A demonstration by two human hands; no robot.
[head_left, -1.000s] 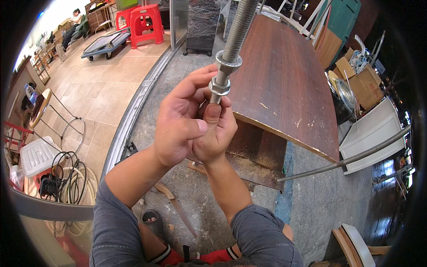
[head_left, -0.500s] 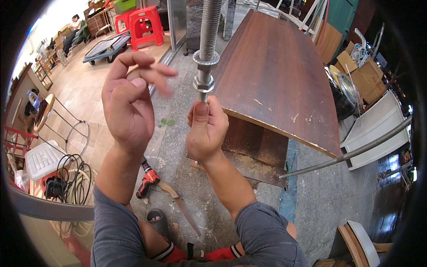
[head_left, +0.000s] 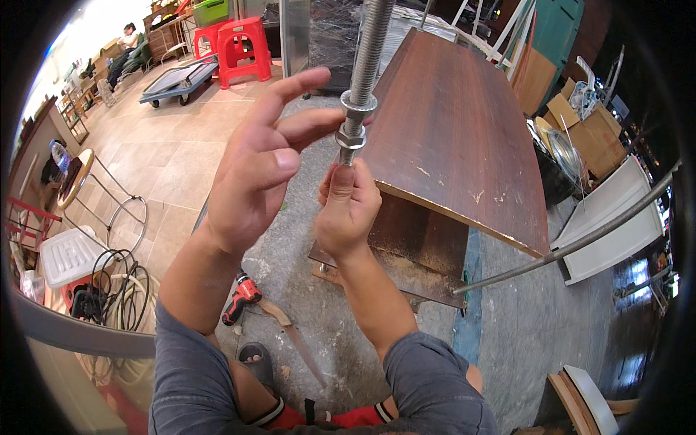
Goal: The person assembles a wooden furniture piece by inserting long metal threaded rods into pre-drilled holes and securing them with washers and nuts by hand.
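A threaded metal rod (head_left: 373, 47) stands nearly upright in front of me, its top beyond the view's upper edge. My right hand (head_left: 348, 206) grips its lower end, thumb pressed along it. Just above that thumb sits a hex nut (head_left: 351, 136) on the rod, and above it a flanged nut (head_left: 358, 106) with a toothed rim. My left hand (head_left: 254, 163) is beside the rod with fingers apart. Its fingertips reach to the rod between the two nuts; whether they touch it I cannot tell.
A brown wooden board (head_left: 449, 130) tilts over a sawdust-strewn wooden piece on the right. On the ground lie a red cordless drill (head_left: 243, 293) and a handsaw (head_left: 301, 348). A long flexible metal conduit (head_left: 580, 250) juts out rightward. Red stools (head_left: 243, 47) stand at the far left.
My left hand has moved right to the rod, its fingers now stretched out. The rod and my right hand have shifted slightly right.
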